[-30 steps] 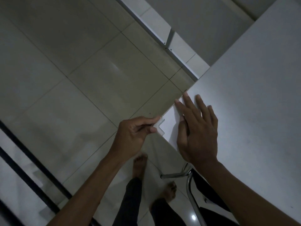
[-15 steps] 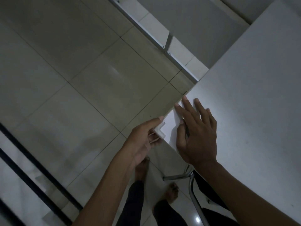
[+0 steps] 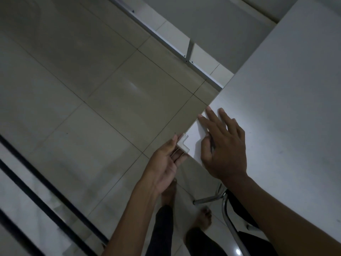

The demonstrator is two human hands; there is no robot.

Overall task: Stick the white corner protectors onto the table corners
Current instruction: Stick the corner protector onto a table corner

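A white L-shaped corner protector [image 3: 183, 145] sits on the near left corner of the white table [image 3: 287, 111]. My left hand [image 3: 166, 163] is beside that corner, its straight fingers pressing against the protector from the outside. My right hand [image 3: 224, 146] lies flat on the tabletop just right of the corner, fingers spread and pointing away from me. The protector's lower side is hidden by my left fingers.
A chrome chair frame [image 3: 221, 198] with a dark seat stands under the table edge near my bare feet [image 3: 204, 220]. Tiled floor [image 3: 110, 100] spreads to the left. A metal rail [image 3: 166, 37] runs along the far wall, and dark bars [image 3: 36, 200] cross the lower left.
My left hand went from pinching the protector beside the corner to pressing it onto the corner with straightened fingers. My right hand stayed flat on the table.
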